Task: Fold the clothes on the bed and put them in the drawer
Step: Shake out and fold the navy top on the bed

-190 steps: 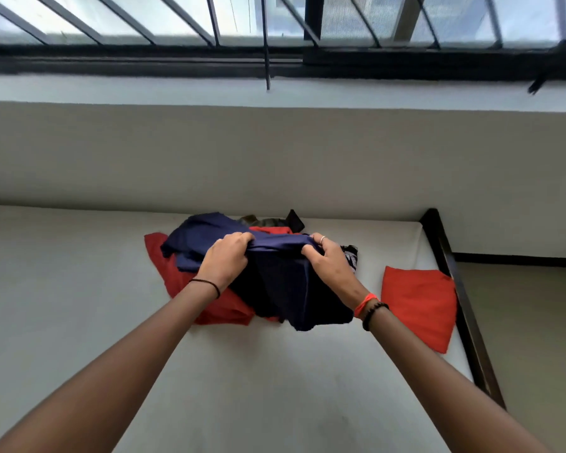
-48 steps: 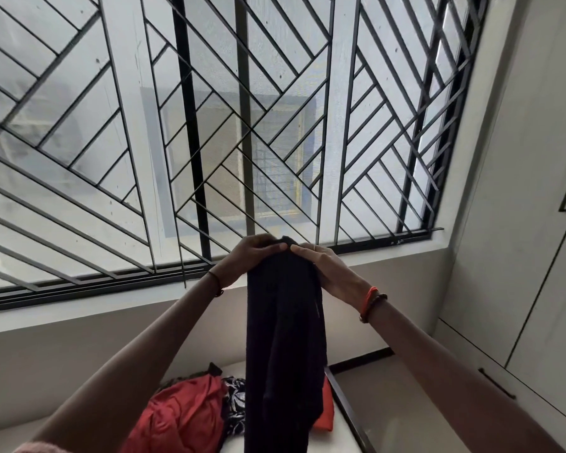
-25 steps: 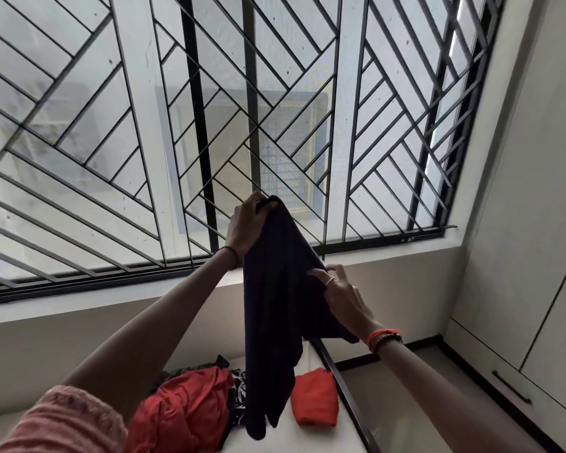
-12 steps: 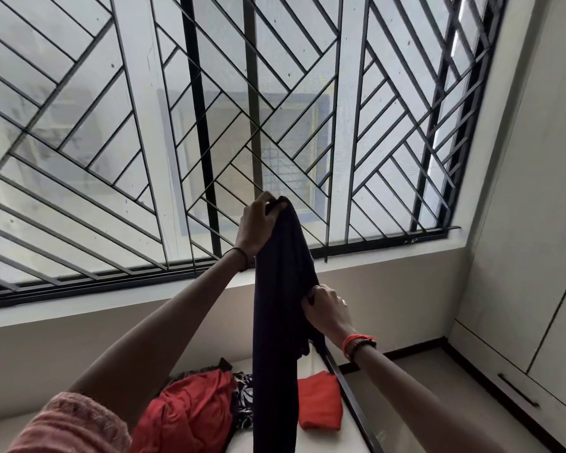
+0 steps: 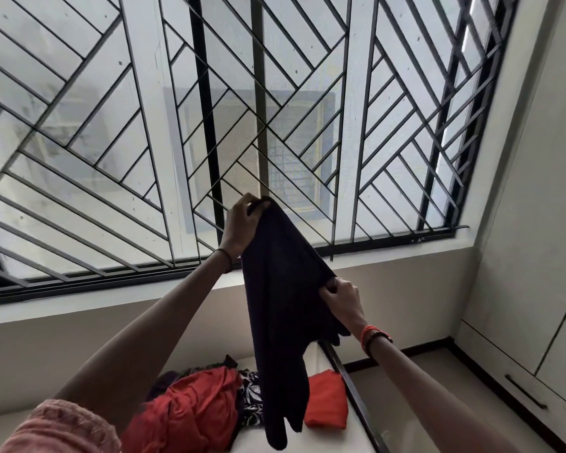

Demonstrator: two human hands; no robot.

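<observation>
A dark navy garment (image 5: 281, 308) hangs in the air in front of the window. My left hand (image 5: 241, 223) grips its top edge, raised high. Lower and to the right, my right hand (image 5: 342, 297) pinches the garment's side edge and pulls it outward. Below, on the white bed (image 5: 327, 441), lies a heap of clothes: a crumpled red garment (image 5: 190, 416) and a dark patterned piece (image 5: 250, 400). A folded orange-red cloth (image 5: 325, 400) rests near the bed's right edge.
The bed's dark frame (image 5: 356, 400) runs along its right side. A barred window (image 5: 209, 125) fills the wall ahead. Pale cabinet fronts with a drawer handle (image 5: 525, 392) stand at the right, across a strip of floor.
My right hand has slid down from the garment's top to its side edge and now draws it out to the right. My left hand stays high.
</observation>
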